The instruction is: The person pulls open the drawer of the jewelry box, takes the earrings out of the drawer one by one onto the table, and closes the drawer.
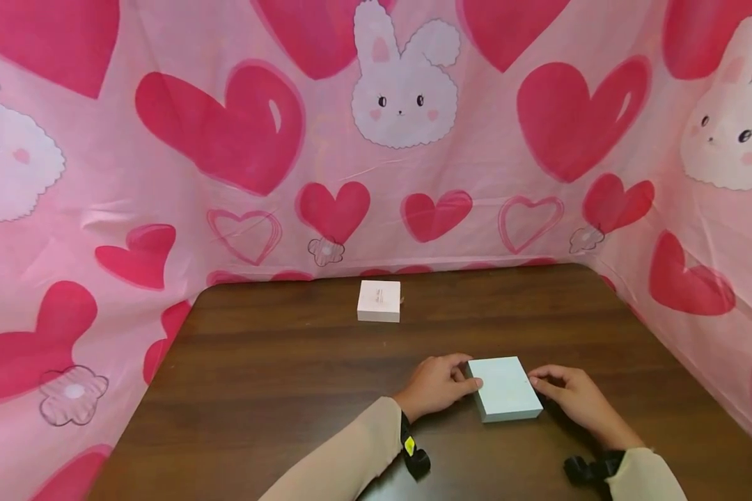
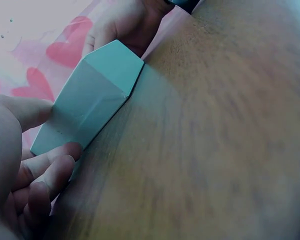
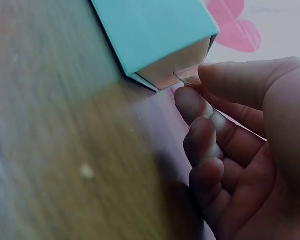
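Observation:
A flat, pale mint box [image 1: 507, 388] lies on the brown table, right of the middle. My left hand [image 1: 434, 386] holds its left side, with the thumb at the front and a finger at the far corner. In the left wrist view, curled fingers touch the box's side wall [image 2: 77, 112]. At the opposite side, my right hand [image 1: 578, 398] pinches a small, thin ribbon pull [image 3: 189, 79] between thumb and forefinger. This ribbon comes out of the whitish inner end [image 3: 165, 70] of the box, which sits within the mint outer sleeve.
Farther back on the table [image 1: 276, 348] stands a second box [image 1: 379, 300], white with small lettering and a little tab at its right side. Pink cloth [image 1: 401, 167] with hearts and rabbits hangs behind and along both sides of the table.

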Available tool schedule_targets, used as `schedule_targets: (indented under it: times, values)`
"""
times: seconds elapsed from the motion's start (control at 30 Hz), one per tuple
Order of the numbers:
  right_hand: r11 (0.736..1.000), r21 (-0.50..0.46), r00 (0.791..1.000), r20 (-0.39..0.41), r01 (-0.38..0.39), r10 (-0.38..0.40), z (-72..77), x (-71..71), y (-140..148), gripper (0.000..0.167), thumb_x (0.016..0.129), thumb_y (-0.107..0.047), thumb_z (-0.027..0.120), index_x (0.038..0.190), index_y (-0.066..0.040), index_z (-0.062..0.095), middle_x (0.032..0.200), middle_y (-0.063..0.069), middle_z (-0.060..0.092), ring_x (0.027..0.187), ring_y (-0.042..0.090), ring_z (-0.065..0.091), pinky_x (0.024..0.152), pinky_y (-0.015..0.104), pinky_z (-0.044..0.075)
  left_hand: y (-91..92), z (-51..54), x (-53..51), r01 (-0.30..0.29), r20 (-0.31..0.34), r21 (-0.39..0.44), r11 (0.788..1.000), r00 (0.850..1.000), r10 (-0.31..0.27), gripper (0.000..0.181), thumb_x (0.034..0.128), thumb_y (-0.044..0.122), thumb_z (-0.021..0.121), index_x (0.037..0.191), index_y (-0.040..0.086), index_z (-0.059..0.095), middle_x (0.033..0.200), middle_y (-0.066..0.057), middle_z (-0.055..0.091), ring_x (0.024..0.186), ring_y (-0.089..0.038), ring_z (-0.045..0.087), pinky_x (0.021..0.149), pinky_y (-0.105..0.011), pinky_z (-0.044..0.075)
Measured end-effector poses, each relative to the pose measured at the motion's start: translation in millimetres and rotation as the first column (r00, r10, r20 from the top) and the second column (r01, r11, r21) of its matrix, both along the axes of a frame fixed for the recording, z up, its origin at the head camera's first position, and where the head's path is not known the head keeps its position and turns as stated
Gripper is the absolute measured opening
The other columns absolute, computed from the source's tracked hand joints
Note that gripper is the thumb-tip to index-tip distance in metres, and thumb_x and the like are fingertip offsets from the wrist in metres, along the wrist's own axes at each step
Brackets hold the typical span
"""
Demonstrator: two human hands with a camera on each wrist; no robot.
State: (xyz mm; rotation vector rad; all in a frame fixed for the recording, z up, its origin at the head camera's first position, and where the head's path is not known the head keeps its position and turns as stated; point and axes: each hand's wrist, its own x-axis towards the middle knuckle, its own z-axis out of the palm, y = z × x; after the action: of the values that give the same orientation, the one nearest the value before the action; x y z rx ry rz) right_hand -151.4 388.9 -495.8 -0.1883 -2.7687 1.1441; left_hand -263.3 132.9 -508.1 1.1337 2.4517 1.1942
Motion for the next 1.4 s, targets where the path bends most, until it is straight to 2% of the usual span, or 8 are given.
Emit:
schedule_targets:
  times: [0.13,0.4,0.57,0.73,0.93,1.07,1.2,1.4]
  values:
    - [1.0,0.01,1.0,-0.031,-0.006,0.006,-0.8,-1.3,-0.4,0.01,0.091,-0.021,0.071,0.096,-0.013,0.074,0.093,-0.002,0.07,0.087,0.011,0.06,0.075,0.028,0.046,-0.6,-0.2,-0.7,-0.007,-0.008,0.001,1.0,1.0,0.007,0.049,0.0875,0.048,0.07,0.124,0.015,0.065,0.065,0.022,0.056,0.059,0.003,0.051,0.059,-0.019,0.041]
    - [1.0,-0.017,0.999,-0.039,0.015,-0.015,-5.0,1.5,1.4,0.009,0.09,-0.019,0.072,0.094,-0.012,0.073,0.09,-0.002,0.069,0.082,0.007,0.058,0.071,0.026,0.045,-0.2,-0.5,0.9,0.001,-0.012,0.002,1.0,1.0,-0.001,0.049,0.0877,0.048,0.069,0.124,0.016,0.065,0.065,0.023,0.055,0.058,0.002,0.05,0.058,-0.019,0.041]
    - [1.0,-0.011,1.0,-0.024,0.01,-0.01,-3.6,3.7,5.3,0.009,0.089,-0.019,0.072,0.094,-0.012,0.074,0.091,-0.003,0.069,0.083,0.006,0.058,0.071,0.025,0.045,2.9,-1.2,4.9,-0.005,0.01,0.014,1.0,1.0,0.004,0.048,0.0876,0.048,0.069,0.124,0.016,0.066,0.065,0.022,0.056,0.058,0.002,0.05,0.059,-0.019,0.041]
    - [0.999,-0.042,1.0,-0.02,0.011,-0.012,-5.4,4.6,5.3,0.01,0.089,-0.019,0.072,0.095,-0.011,0.074,0.09,-0.002,0.069,0.082,0.006,0.058,0.071,0.025,0.045,3.0,-3.2,4.9,-0.003,-0.015,0.026,1.0,1.0,0.004,0.047,0.0876,0.047,0.07,0.122,0.015,0.066,0.064,0.021,0.054,0.056,0.003,0.049,0.057,-0.018,0.04]
    - [1.0,-0.001,0.999,-0.032,0.013,-0.013,-5.0,-0.5,3.7,0.009,0.089,-0.02,0.072,0.095,-0.013,0.074,0.09,-0.003,0.069,0.082,0.008,0.058,0.07,0.025,0.045,1.1,-1.0,-2.0,0.008,-0.038,0.032,0.999,0.999,-0.007,0.048,0.088,0.046,0.07,0.123,0.013,0.066,0.063,0.021,0.055,0.055,0.003,0.049,0.056,-0.018,0.039]
    - [1.0,-0.004,0.999,-0.046,0.018,-0.018,-4.5,-3.7,3.6,0.007,0.089,-0.018,0.072,0.094,-0.012,0.073,0.089,-0.002,0.069,0.081,0.009,0.058,0.07,0.026,0.045,0.9,1.8,-4.7,0.002,-0.016,0.02,1.0,1.0,-0.002,0.049,0.0877,0.047,0.07,0.124,0.014,0.065,0.065,0.019,0.056,0.056,0.0,0.049,0.055,-0.02,0.04]
    - [1.0,0.012,0.999,-0.036,0.017,-0.016,-4.8,-1.6,3.3,0.005,0.089,-0.016,0.072,0.093,-0.012,0.073,0.088,-0.002,0.068,0.08,0.009,0.058,0.07,0.026,0.045,0.7,1.0,-3.4,0.002,0.009,-0.003,1.0,1.0,-0.001,0.05,0.0874,0.048,0.07,0.125,0.015,0.065,0.065,0.019,0.057,0.057,0.0,0.05,0.055,-0.021,0.04]
    - [0.999,0.044,0.999,-0.03,0.015,-0.014,-4.7,2.7,2.7,0.004,0.09,-0.017,0.072,0.092,-0.014,0.072,0.087,-0.004,0.068,0.08,0.01,0.057,0.071,0.027,0.045,0.5,-0.7,1.8,-0.007,0.007,-0.001,1.0,1.0,0.007,0.05,0.0872,0.048,0.07,0.125,0.015,0.065,0.065,0.02,0.057,0.057,0.0,0.051,0.056,-0.021,0.04]
